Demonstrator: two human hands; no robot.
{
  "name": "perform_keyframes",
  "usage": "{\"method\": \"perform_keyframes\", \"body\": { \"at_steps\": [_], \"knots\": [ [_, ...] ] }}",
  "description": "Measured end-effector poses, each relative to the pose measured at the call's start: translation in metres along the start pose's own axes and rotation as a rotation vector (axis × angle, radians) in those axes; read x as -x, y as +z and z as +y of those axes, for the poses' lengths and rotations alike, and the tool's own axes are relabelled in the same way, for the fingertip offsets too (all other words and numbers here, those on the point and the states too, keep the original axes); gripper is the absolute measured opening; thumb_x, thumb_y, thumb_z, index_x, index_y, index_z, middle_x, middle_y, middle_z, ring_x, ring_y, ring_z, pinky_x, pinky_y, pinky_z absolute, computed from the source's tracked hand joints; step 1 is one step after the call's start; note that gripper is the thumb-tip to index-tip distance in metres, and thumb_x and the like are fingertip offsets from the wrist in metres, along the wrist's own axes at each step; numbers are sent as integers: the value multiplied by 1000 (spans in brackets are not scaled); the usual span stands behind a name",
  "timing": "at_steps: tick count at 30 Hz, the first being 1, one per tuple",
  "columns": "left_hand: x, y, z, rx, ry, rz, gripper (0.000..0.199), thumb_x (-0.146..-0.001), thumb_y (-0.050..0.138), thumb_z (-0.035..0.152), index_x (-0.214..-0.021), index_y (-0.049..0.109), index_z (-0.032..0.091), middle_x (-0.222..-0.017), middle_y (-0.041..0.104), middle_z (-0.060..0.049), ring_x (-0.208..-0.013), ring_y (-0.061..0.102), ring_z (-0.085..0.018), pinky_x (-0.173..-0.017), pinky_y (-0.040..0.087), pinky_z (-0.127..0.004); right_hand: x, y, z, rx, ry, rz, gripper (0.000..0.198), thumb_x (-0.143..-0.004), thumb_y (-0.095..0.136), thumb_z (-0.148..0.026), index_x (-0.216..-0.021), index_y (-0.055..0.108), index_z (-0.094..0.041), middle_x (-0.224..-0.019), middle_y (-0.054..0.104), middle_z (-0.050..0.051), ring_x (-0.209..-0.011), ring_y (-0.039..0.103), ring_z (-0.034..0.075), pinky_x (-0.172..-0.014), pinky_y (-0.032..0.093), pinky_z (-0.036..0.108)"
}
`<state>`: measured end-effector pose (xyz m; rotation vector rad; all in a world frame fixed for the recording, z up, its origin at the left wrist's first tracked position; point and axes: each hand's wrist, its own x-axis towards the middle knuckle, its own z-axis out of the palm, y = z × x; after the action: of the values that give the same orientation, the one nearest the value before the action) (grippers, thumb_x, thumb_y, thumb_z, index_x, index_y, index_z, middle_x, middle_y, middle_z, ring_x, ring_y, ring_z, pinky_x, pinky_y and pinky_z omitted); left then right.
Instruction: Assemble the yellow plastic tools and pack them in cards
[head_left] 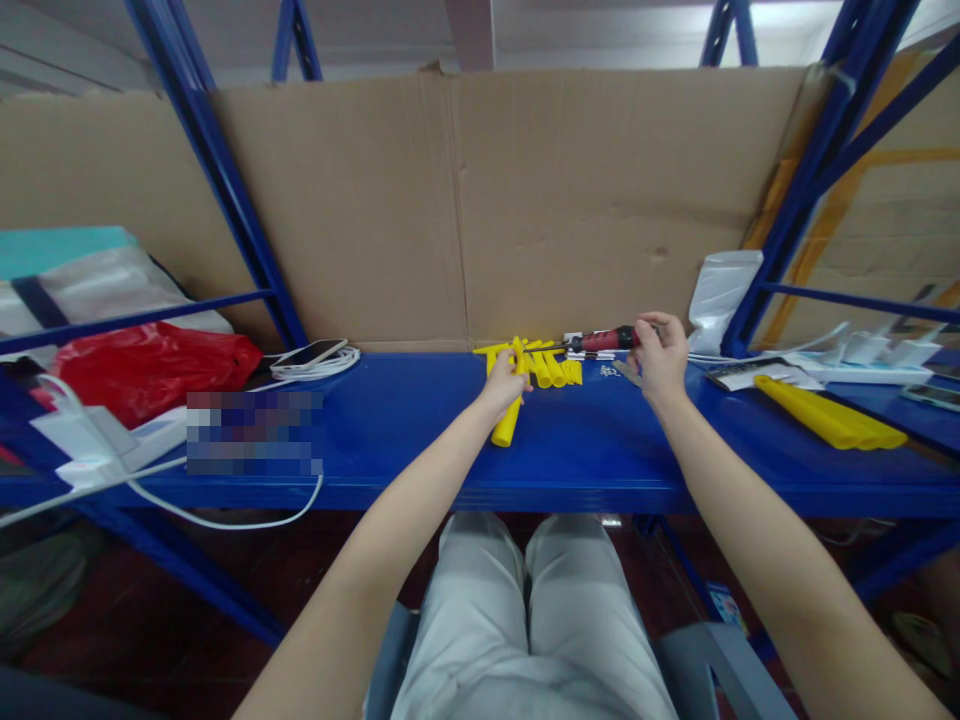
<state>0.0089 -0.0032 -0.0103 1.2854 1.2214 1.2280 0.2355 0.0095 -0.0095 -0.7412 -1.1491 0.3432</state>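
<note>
My left hand (pixel 505 380) is closed around a yellow plastic tube (pixel 507 425), which tilts with its open end toward me. In my right hand (pixel 663 352) is a screwdriver (pixel 604 341) with a red and black handle, gripped at the handle's end. Its shaft points left, and the tip reaches the top of the yellow tube; whether it touches a screw is too small to tell. A thin flat grey piece (pixel 627 374) shows just below my right fingers. Behind and beside my left hand lie several more yellow tube pieces (pixel 551 373).
Small screws (pixel 609 370) lie on the blue shelf (pixel 405 430). Long yellow tubes (pixel 829 412) rest at the right, near a power strip (pixel 877 372). To the left are a red bag (pixel 154 370), a phone on coiled cable (pixel 315 360) and chargers. A cardboard panel (pixel 360 210) stands behind.
</note>
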Motion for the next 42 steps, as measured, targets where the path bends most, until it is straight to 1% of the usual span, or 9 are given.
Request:
{"method": "perform_keyframes", "body": {
  "at_steps": [2,5,8,12,21,25,31,36,42],
  "knots": [
    [0,0,0,-8,-4,0,63,-82,58,0,-139,47,23,-122,65,-12,-60,64,-9,-40,36,-14,-2,0,-1,-57,55,-22,49,-74,71,-67,-98,59,-26,-58,45,-8,-38,38,9,-36,33,25],
    [-1,0,0,-9,-3,-8,63,-82,59,-1,-138,48,24,-122,65,-11,-60,65,-9,-41,37,-15,-4,-2,-3,-122,131,-66,53,-75,68,-72,-100,61,-26,-52,44,-9,-36,41,10,-35,32,24],
    [-2,0,0,-6,-7,1,61,-82,57,0,-138,47,24,-116,67,-10,-59,64,-9,-41,37,-14,-5,-2,-4,-200,216,-117,49,-78,67,-70,-98,59,-26,-51,50,-8,-38,48,11,-38,38,24],
    [-4,0,-1,-15,-7,24,57,-85,54,0,-137,47,23,-111,67,-8,-56,60,-7,-41,37,-14,-6,-1,-3,-272,327,-157,44,-80,70,-65,-88,53,-25,-60,62,-4,-43,54,11,-43,44,24],
    [-6,0,-2,-74,17,28,57,-87,56,3,-139,43,22,-113,68,-8,-59,64,-7,-41,39,-13,-8,-1,2,-400,390,-53,56,-68,85,-57,-70,40,-24,-48,42,-10,-38,45,7,-36,33,18],
    [-7,0,-3,-77,34,43,56,-88,57,5,-139,43,23,-117,67,-8,-60,65,-7,-41,38,-13,-6,-3,-1,-384,459,-70,48,-71,84,-52,-69,46,-23,-46,42,-9,-37,43,8,-34,33,19],
    [-6,-1,-1,-53,33,60,55,-89,48,-1,-139,41,20,-125,64,-11,-60,65,-6,-39,37,-13,-3,-2,-11,-401,528,-172,36,-82,74,-55,-79,61,-22,-45,42,-8,-38,42,8,-37,36,20],
    [-4,-1,0,-50,23,69,55,-89,48,-2,-139,41,20,-124,65,-11,-61,65,-6,-39,37,-13,-2,-1,-15,-464,546,-198,30,-85,75,-44,-76,57,-22,-56,55,-5,-48,52,8,-47,46,20],
    [-5,-1,-1,-82,17,57,57,-89,51,0,-140,40,23,-118,66,-9,-61,66,-7,-42,39,-13,-4,-2,-12,-494,538,-176,39,-79,81,-44,-71,50,-22,-54,51,-7,-45,46,7,-44,42,19]
  ]
}}
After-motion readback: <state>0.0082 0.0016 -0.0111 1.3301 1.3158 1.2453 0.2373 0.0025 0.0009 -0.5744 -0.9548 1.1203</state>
